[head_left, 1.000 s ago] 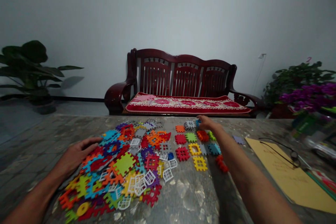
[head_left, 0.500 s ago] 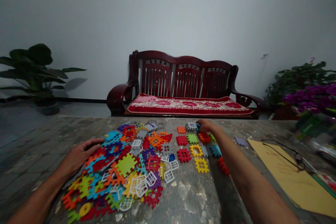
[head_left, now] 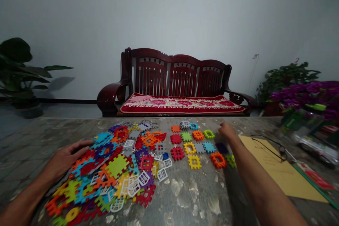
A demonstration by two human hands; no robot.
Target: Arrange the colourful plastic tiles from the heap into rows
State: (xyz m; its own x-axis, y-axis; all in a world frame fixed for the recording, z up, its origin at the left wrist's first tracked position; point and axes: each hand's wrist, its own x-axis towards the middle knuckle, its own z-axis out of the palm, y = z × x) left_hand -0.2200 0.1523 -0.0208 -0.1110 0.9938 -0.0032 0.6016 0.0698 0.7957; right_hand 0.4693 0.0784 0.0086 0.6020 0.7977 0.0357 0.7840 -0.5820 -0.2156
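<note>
A heap of colourful interlocking plastic pieces covers the left half of the table. My left hand rests at the heap's left edge, fingers apart and touching the blue and red pieces. Several pieces lie apart in rough rows to the right, among them a yellow window piece, a green square and a blue frame. My right hand is right of the lime frame, its fingers drawn together; what they hold, if anything, is hidden. Below it lies a dark purple piece.
The stone-patterned table bears a yellow sheet with glasses on the right. Beyond these stand a bottle, a toy car and purple flowers. A wooden bench stands behind the table.
My right hand has moved right, away from the blue frame beside the grey pieces. The light purple piece that lay near the yellow sheet no longer shows. The view has turned slightly right.
</note>
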